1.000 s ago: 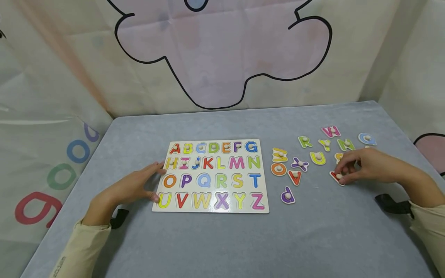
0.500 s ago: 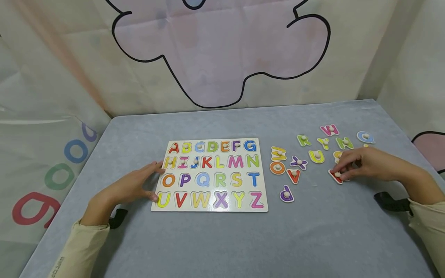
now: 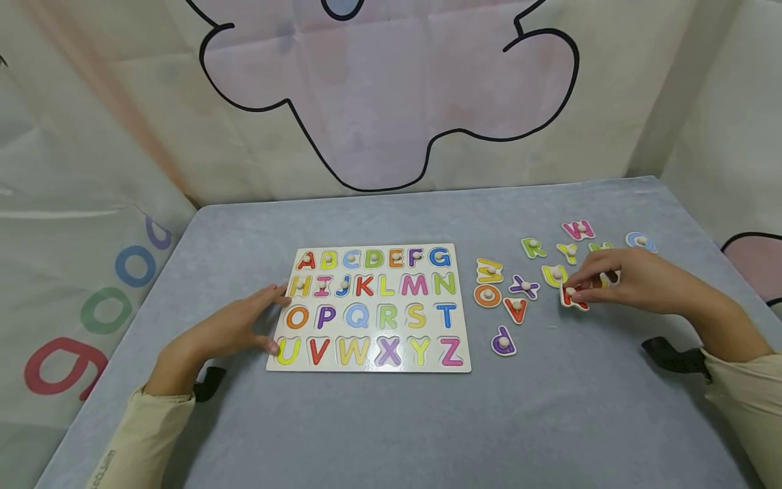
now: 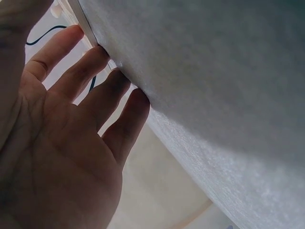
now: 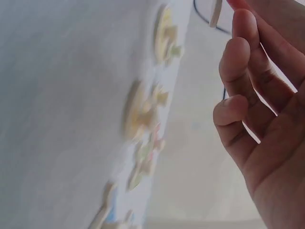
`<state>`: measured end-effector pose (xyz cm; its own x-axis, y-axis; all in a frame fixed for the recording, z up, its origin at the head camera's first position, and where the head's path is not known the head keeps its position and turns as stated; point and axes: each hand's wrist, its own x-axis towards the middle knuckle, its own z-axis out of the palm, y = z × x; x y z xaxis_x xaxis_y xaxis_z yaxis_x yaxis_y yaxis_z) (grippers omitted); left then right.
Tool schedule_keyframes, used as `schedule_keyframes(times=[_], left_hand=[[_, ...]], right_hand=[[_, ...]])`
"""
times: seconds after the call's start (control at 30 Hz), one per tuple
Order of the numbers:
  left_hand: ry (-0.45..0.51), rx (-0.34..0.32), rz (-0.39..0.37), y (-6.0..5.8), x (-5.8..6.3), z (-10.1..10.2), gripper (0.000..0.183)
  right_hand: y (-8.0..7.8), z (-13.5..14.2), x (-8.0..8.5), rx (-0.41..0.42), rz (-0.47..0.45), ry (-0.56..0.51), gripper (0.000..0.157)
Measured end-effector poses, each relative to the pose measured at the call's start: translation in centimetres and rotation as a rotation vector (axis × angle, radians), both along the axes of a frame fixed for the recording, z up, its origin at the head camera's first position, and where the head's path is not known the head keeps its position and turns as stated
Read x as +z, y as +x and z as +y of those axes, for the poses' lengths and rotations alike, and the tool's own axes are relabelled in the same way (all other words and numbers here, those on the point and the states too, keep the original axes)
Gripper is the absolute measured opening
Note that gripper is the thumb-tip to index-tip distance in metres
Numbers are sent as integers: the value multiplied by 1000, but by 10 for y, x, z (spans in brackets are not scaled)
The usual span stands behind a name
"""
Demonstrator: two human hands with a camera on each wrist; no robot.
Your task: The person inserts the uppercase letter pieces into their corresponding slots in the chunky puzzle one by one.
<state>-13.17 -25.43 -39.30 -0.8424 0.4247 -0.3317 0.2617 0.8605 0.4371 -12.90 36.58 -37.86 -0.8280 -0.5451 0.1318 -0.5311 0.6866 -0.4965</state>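
Observation:
My left hand (image 3: 222,333) rests against the left edge of a white alphabet puzzle board (image 3: 340,326), thumb by the U and fingertips near the H. In the left wrist view, the left fingers (image 4: 121,131) lie extended along the board's edge. A to J carry knobbed pieces; the later letters are bare printed recesses. To the right, my right hand (image 3: 647,285) pinches a red letter piece (image 3: 574,300) by its knob, close over the cloth. The right wrist view shows only an edge of a held piece (image 5: 216,13), beside the curled fingers.
Between the board and right hand lie an orange O (image 3: 488,295), a purple X (image 3: 525,286), a red V (image 3: 516,310) and a purple P (image 3: 504,341). Farther back are a green R (image 3: 533,248), a pink piece (image 3: 578,229) and a blue Q (image 3: 641,242). Grey cloth (image 3: 391,428) covers the table.
My right hand has lifted the red piece and moved left with it, turning it somewhat. The left hand and the board stay in place.

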Motion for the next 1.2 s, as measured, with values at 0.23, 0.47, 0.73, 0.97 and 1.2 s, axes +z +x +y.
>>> schedule_keyframes(times=[0.23, 0.47, 0.73, 0.97, 1.2], left_hand=[[-12, 12, -8, 0, -2, 0, 98], [-14, 16, -21, -1, 1, -2, 99], [1, -4, -15, 0, -1, -2, 96], [1, -3, -6, 0, -2, -4, 94], [20, -2, -19, 0, -3, -3, 96]], right_hand=[[-4, -27, 13, 28, 99, 15, 33], [-13, -61, 19, 45, 100, -28, 28], [-22, -115, 18, 129, 44, 6, 17], [-29, -156, 31, 142, 65, 102, 18], [-44, -187, 37, 136, 79, 99, 16]])
